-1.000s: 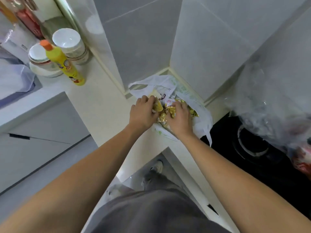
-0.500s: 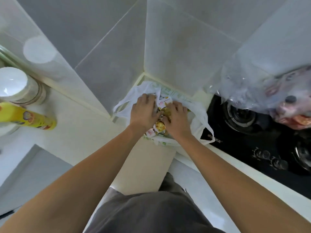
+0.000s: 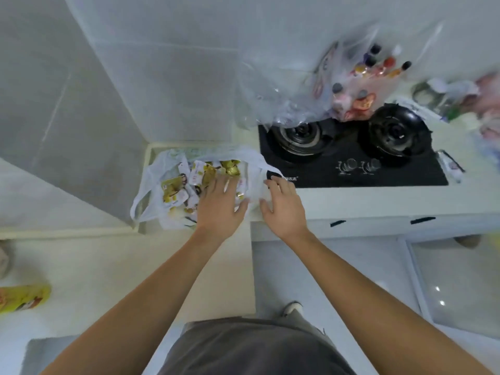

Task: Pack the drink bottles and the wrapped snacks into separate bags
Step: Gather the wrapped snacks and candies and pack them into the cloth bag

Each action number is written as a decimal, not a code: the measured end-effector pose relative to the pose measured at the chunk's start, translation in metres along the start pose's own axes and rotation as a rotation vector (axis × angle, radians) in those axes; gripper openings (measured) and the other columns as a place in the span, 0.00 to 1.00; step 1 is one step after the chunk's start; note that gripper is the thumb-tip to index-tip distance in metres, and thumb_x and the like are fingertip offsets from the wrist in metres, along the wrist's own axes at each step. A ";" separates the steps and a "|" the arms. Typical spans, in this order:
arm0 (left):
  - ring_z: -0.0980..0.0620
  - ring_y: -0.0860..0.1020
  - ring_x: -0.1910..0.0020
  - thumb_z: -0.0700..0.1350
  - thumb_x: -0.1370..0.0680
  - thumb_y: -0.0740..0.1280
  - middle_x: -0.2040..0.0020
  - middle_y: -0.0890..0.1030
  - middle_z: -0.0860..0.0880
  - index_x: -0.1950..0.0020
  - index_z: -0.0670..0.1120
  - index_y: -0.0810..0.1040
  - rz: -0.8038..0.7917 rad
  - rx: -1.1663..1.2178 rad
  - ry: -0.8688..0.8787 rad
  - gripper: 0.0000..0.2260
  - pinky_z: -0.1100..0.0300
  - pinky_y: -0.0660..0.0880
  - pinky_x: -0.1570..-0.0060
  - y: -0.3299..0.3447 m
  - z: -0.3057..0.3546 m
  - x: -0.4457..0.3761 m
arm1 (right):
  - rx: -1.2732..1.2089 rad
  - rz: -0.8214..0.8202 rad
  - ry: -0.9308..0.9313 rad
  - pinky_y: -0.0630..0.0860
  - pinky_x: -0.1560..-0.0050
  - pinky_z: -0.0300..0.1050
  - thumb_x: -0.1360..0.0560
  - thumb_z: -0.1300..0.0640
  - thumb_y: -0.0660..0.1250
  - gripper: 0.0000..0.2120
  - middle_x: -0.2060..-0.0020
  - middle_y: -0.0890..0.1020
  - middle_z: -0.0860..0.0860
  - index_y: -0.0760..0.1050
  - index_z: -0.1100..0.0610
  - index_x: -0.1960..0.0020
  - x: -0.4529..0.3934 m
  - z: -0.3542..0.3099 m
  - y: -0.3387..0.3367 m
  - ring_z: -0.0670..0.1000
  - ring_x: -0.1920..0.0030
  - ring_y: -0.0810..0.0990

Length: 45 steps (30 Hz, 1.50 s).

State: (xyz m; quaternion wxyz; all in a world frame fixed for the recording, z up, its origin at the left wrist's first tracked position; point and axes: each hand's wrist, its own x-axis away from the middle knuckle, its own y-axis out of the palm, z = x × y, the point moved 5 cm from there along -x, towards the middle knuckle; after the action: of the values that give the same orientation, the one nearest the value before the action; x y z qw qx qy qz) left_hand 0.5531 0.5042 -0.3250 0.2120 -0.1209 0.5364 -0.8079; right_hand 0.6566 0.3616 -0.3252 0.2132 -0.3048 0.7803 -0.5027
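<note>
Two hands work at one white carrier bag [image 3: 173,209] of gold-and-white wrapped snacks [image 3: 189,180], lying flat in the worktop [image 3: 108,266] corner. Left hand [image 3: 220,205] rests spread on the snacks; right hand [image 3: 282,205], fingers loosely spread, touches the bag's right side. Beyond the two-burner hob [image 3: 351,169], one clear bag [image 3: 338,85] holds several drink bottles [image 3: 370,69], caps up, count blurred.

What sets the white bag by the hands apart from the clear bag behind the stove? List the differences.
The white bag is milky, while the clear bag is see-through. The white bag holds yellow and white wrapped snacks; the clear bag holds bottles with coloured caps. The white bag lies low and open on the counter; the clear bag rises tall behind the stove. Both are thin plastic.
</note>
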 end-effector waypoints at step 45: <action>0.45 0.67 0.29 0.56 0.18 0.62 0.29 0.70 0.47 0.23 0.48 0.66 -0.271 -0.021 0.246 0.25 0.46 0.74 0.36 0.319 0.650 -0.307 | 0.067 -0.094 0.395 0.72 0.32 0.57 0.19 0.50 0.64 0.25 0.24 0.67 0.52 0.65 0.54 0.23 -0.041 0.739 -0.278 0.56 0.27 0.65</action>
State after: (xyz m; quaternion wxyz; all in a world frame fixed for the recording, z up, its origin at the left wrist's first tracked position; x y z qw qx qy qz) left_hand 1.1668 0.0122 -0.3512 0.0329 -0.0947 0.5453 -0.8322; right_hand 1.2310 -0.1801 -0.3679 0.0425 -0.2292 0.7746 -0.5879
